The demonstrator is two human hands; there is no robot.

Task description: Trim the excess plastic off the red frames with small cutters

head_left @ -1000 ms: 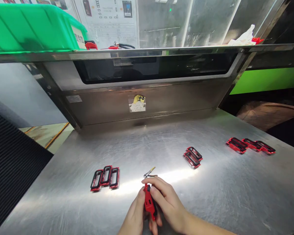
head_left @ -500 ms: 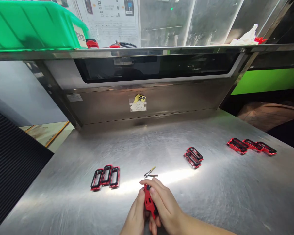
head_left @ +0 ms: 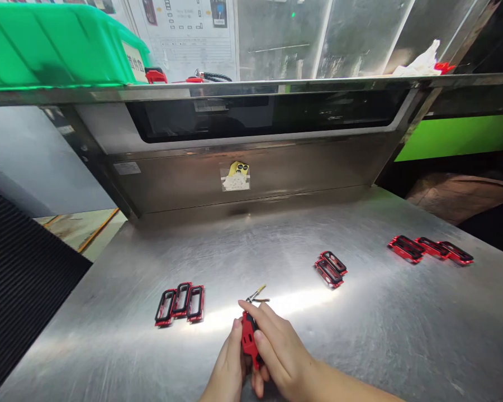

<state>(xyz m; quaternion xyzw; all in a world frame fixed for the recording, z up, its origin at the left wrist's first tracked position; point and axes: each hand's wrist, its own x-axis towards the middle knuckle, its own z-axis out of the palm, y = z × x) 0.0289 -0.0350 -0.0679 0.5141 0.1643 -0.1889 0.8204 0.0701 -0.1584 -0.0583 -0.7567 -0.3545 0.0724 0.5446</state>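
Ok, L hand and R hand hold a red plastic part at near-centre of the steel counter, R fingers clenched on it. Small metal tool lies just beyond; red-black frames sit in groups left and right.

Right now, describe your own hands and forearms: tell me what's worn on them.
Both hands are bare: the left hand and the right hand wear no gloves, and no ring or watch shows. The right forearm is bare too, with no sleeve in view.
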